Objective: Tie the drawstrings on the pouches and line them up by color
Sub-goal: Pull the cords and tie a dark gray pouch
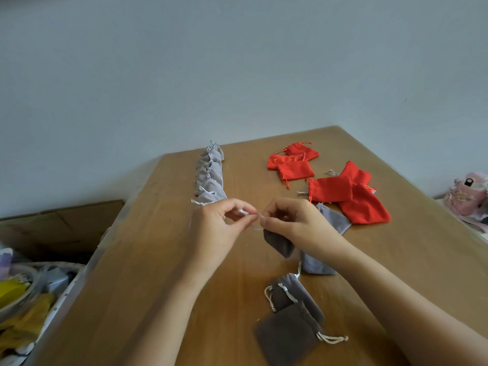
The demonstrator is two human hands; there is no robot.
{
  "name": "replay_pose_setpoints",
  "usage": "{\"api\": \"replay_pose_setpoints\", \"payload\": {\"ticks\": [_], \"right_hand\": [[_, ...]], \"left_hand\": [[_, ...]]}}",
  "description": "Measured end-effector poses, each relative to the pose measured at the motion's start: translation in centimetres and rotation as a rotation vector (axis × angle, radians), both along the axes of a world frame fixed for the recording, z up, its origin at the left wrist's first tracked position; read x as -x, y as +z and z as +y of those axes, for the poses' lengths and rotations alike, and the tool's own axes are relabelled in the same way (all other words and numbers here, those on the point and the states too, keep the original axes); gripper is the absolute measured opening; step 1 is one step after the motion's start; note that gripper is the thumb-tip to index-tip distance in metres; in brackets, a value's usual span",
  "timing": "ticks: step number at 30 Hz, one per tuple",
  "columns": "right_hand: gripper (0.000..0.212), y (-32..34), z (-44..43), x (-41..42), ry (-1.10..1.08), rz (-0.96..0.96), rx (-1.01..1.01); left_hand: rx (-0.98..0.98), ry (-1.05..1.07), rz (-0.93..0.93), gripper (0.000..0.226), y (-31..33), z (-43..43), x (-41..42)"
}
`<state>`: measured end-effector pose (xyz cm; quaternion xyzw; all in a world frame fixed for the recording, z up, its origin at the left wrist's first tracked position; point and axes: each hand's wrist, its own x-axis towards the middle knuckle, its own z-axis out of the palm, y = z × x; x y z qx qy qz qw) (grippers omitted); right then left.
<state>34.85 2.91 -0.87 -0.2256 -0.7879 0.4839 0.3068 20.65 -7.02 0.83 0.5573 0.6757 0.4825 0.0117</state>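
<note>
From the head view, the person's left hand and right hand meet just above the wooden table. Each hand pinches the thin white drawstring with its fingertips. A dark grey pouch hangs from the string under the right hand, close to the table top. I think they are in the middle of tying this pouch. To do it well, both ends should be pulled the same amount, so the top of the pouch closes up small. The knot should sit right next to the cloth. A soft pull is best, since the string looks thin and could slip out of the fingers. A neat row of light grey pouches runs up the table beyond the left hand. The red pouches lie in a loose heap on the far right. Two more dark grey pouches wait near the person. The tied one could start a new row beside the light grey one.
</note>
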Motion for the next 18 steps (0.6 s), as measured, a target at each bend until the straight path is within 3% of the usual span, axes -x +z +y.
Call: {"api": "replay_pose_setpoints", "payload": {"ticks": [3,6,10,14,18], "right_hand": [[0.038,-0.1,-0.1,0.1,-0.031,0.022,0.004],[0.052,0.3,-0.2,0.1,-0.013,0.019,0.065],[0.029,0.4,0.1,-0.3,0.093,0.138,0.352],[0.031,0.0,0.3,-0.1,0.083,0.170,0.460],[0.021,-0.1,0.3,0.5,0.074,0.326,0.772]], "left_hand": [[-0.214,0.041,0.285,0.015,-0.7,0.2,-0.8],[-0.310,0.025,0.377,0.009,-1.2,0.5,-0.6],[-0.369,-0.044,0.382,0.012,-1.7,0.7,-0.3],[-0.359,-0.059,0.385,0.009,-1.5,0.8,-0.6],[-0.311,-0.127,0.182,0.012,-1.4,1.0,-1.1]]}}
